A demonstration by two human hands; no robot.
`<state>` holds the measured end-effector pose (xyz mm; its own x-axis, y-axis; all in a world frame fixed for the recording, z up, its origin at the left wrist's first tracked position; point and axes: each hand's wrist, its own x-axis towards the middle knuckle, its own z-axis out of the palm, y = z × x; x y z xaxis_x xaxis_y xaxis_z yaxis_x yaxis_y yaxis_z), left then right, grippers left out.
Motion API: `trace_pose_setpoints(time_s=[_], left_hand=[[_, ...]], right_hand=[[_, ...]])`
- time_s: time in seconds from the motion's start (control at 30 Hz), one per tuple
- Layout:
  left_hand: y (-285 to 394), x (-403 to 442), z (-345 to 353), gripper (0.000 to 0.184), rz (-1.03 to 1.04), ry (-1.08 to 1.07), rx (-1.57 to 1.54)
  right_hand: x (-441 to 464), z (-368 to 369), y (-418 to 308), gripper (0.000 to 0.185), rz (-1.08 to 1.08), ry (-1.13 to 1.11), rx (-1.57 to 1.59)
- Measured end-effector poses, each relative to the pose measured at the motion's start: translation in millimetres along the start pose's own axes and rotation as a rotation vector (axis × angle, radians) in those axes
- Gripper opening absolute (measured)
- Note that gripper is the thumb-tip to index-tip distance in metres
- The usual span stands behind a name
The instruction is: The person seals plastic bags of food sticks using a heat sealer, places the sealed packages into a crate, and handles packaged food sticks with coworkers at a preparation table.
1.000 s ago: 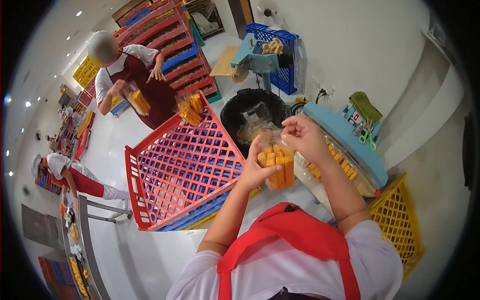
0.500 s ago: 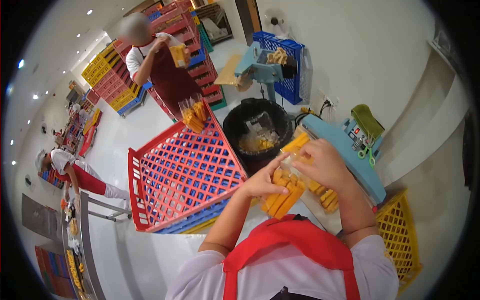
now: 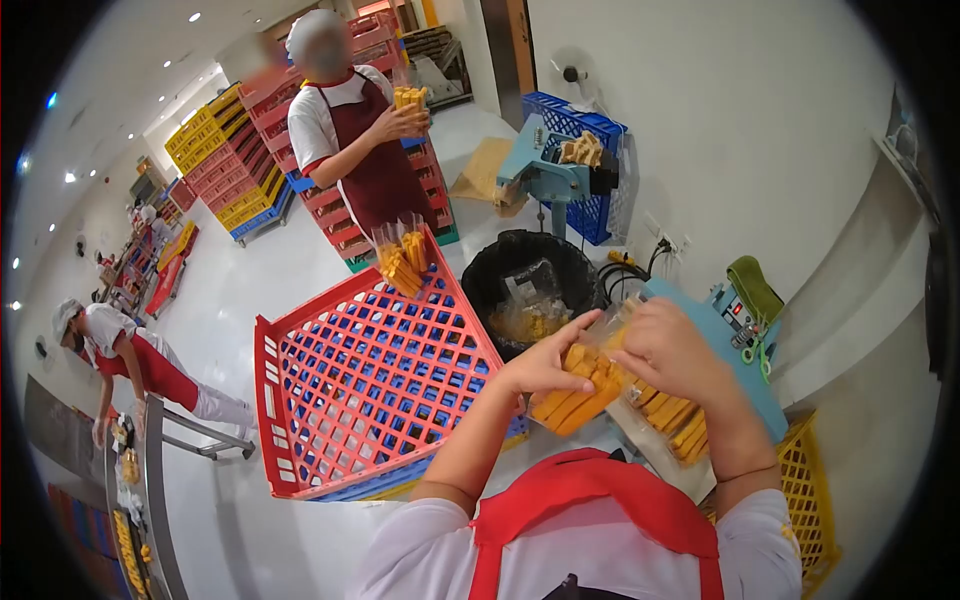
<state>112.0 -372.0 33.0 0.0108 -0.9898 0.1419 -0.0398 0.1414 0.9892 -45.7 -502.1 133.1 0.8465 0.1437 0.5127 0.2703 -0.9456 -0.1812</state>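
My left hand [image 3: 548,366] is wrapped round a clear plastic bag of orange-yellow food sticks [image 3: 578,400], held at a tilt in front of my chest. At the bag's upper, open end, my right hand [image 3: 672,345] is closed, its fingers pinched on a yellow stick [image 3: 617,332] partly hidden by plastic and fingers. More orange-yellow sticks [image 3: 682,425] lie below my right forearm, beside the blue-green machine [image 3: 765,405]. What wraps them is partly covered by my arm.
A red crate [image 3: 262,400] tops a stack at left, with filled bags [image 3: 402,262] in its far corner. A black-lined bin [image 3: 478,262] stands ahead. Beyond are a co-worker [image 3: 370,150] holding a bag and another machine [image 3: 545,170]. A yellow crate [image 3: 808,500] stands at right.
The yellow stick in my right hand has gone lower, into the bag's mouth. The co-worker has turned and brought their bag down between both hands. My view has shifted slightly.
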Motion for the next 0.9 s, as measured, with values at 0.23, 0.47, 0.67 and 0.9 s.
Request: trace_pose_setpoints(time_s=[0.23,0.47,0.67,0.9], left_hand=[[-99,-6,-11,0.082,-0.03,0.21,-1.346],[-72,2,-24,0.072,0.039,0.473,-1.332],[-40,-4,-49,0.062,0.062,0.486,-0.977],[-34,-6,-39,0.066,0.003,0.546,-0.959]], right_hand=[[22,26,19,0.02,0.692,0.138,0.431],[5,37,48,0.029,0.452,0.122,1.082],[-14,16,31,0.051,0.315,-0.215,0.899],[-16,21,29,0.056,0.374,-0.211,0.997]])
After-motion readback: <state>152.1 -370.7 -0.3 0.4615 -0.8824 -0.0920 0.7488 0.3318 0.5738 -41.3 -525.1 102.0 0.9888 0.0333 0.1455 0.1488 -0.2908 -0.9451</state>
